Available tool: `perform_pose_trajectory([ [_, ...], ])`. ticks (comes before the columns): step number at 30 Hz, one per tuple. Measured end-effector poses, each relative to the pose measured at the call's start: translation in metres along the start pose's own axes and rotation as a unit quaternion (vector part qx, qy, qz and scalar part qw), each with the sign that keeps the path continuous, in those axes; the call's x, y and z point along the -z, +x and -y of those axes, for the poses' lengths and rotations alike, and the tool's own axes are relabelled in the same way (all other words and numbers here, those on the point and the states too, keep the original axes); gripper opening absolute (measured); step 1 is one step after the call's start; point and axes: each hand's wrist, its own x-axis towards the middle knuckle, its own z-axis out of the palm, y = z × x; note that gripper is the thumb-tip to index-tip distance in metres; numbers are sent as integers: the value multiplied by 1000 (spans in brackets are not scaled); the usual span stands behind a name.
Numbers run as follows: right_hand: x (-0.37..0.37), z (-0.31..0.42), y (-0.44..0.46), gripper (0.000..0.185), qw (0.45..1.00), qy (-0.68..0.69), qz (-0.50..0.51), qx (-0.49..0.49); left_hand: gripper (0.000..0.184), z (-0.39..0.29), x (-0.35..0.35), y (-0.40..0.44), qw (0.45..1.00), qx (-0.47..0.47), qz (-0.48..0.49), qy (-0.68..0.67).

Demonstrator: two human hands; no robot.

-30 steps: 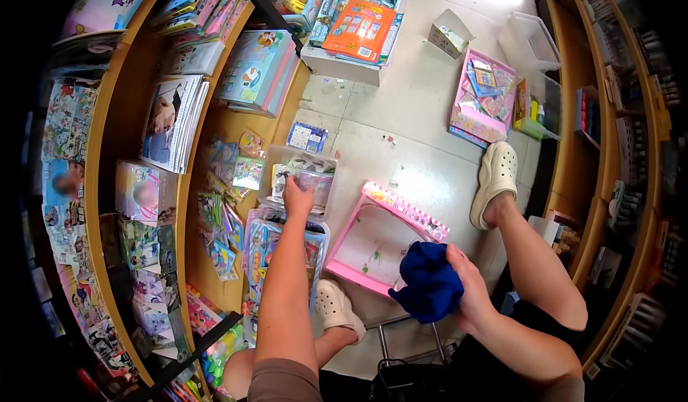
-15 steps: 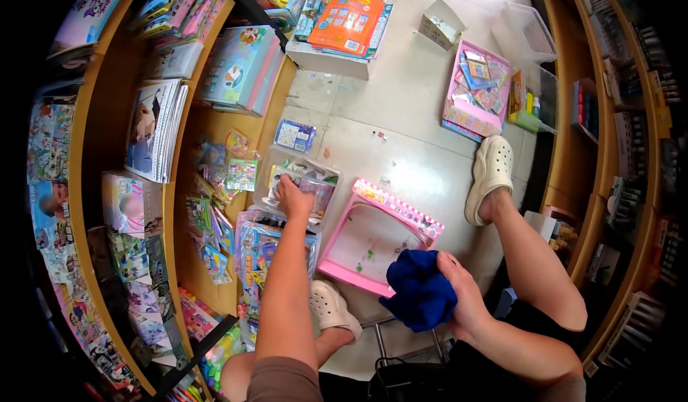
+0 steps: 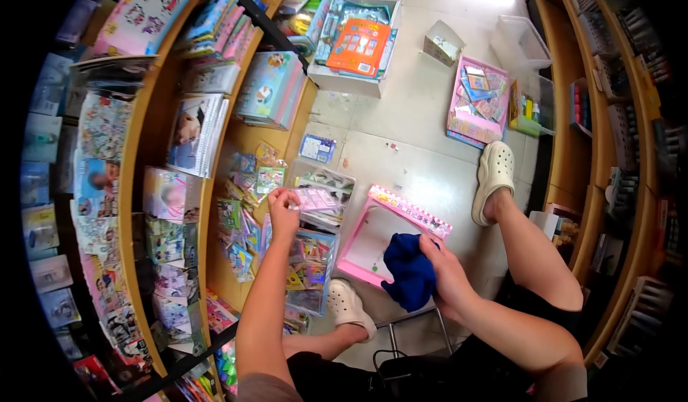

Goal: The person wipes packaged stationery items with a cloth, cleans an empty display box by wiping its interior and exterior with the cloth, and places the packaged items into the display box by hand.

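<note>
Pinching the pink packet (image 3: 317,199) over the clear bin (image 3: 337,180), your left hand (image 3: 284,208) reaches forward, fingertips closed on its edge.

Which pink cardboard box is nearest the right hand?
The checker-edged pink box, partly hidden by the blue cloth that hand holds; the other pink box, farther away, holds colourful packets.

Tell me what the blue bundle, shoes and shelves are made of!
The blue bundle looks like soft, matte cloth: it's crumpled in folds. The shoes seem to be smooth foam or rubber: thick, moulded, with holes. The shelves look like smooth wood, or wood-look board: they're yellow-brown.
</note>
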Motion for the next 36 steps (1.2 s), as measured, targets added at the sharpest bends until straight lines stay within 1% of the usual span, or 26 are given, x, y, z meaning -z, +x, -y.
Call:
perform_pose_trajectory([
  [2,-5,-5,-3,37,1000,-5,-6,-6,21,-40,24,-12,995,13,32,-94],
  [3,-8,-8,-5,37,1000,-7,-10,-9,23,-50,34,-18,997,-21,48,-58],
  [6,-7,-22,1,46,999,-2,42,12,24,-126,61,-52,979,-31,80,-186],
  [8,-14,-24,-2,49,997,-9,81,-6,25,-162,77,-76,974,-69,113,-182],
  [9,-17,-26,-2,49,995,-17,97,-15,25,-173,81,-88,971,-87,130,-180],
  [10,-20,-29,-2,50,993,-25,113,-24,25,-181,83,-100,969,-81,136,-191],
  [11,-22,-32,-4,49,988,-40,148,-22,25,-188,83,-111,966,-74,143,-203],
  [12,-24,-35,-8,44,986,-49,158,-16,26,-191,85,-120,963,-67,150,-214],
  [13,-26,-39,-12,40,984,-58,168,-11,28,-186,84,-123,949,-134,156,-238],
  [14,-28,-43,-16,35,982,-67,178,-5,31,-189,83,-128,919,-57,136,-367],
  [15,-28,-46,-19,34,983,-77,169,3,37,-210,79,-135,866,21,114,-487],
  [16,-29,-49,-21,33,983,-88,160,10,46,-223,73,-139,791,98,90,-597],
  [17,-30,-50,-23,31,985,-70,155,26,66,-224,70,-142,801,75,136,-578],
  [20,-32,-50,-18,30,990,-47,119,64,80,-221,53,-138,650,108,227,-717],
  [21,-34,-45,-19,30,991,-46,111,56,103,-229,49,-134,710,104,246,-652],
  [24,-40,-26,-26,29,995,-40,83,48,113,-231,42,-116,737,49,302,-603],
  [25,-41,-24,-26,29,995,-40,75,56,118,-235,40,-112,738,46,317,-594],
  [28,-43,-20,-21,34,996,-39,61,55,117,-223,30,-104,802,5,353,-482],
  [29,-42,-21,-18,37,996,-47,53,58,112,-224,26,-102,796,-38,376,-474],
  [32,-39,-31,-6,46,993,-86,24,78,102,-202,25,-102,854,27,373,-361],
  [33,-39,-35,-4,49,991,-102,12,87,90,-212,26,-107,829,59,332,-447],
  [36,-42,-40,-2,54,983,-139,-8,119,85,-204,33,-95,738,142,286,-594],
])
